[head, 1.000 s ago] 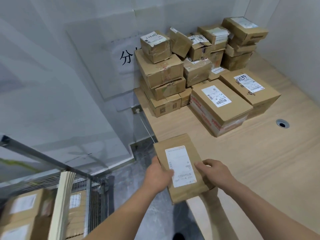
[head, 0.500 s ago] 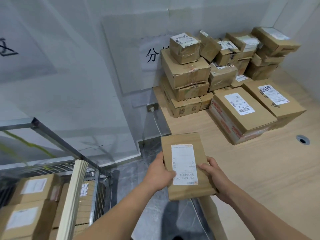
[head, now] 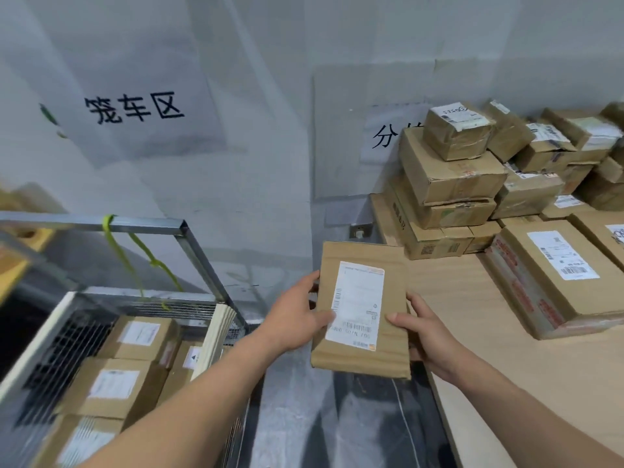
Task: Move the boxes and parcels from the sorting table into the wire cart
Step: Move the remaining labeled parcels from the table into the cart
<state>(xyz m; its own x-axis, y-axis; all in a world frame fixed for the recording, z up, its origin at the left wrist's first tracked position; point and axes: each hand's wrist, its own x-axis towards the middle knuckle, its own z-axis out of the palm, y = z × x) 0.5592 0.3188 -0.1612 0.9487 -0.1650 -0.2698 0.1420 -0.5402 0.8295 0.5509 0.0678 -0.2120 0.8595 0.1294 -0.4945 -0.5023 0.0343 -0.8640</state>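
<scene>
Since the earlier frame the view has swung left: the wire cart (head: 189, 231) now fills the lower left, and the flat cardboard parcel (head: 363, 312) has left the surface (head: 506, 383) and hangs over the floor gap between surface and cart. The grip is two-handed and closed on the parcel: the left hand (head: 297, 319) clasps its left edge with the thumb on the shipping label (head: 356, 307), and the right hand (head: 425, 336) holds the right edge with the thumb on top and fingers hidden beneath. The parcel is carried label up and roughly level. To complete the step well, carry it leftward over the cart's top rail, clear of the green strap (head: 135, 255) tied there, and lower it onto the boxes already in the cart (head: 135, 339), laying it flat so later parcels stack evenly. Release only once it rests. Many stacked boxes (head: 449, 177) remain on the surface, so the task appears far from finished.
</scene>
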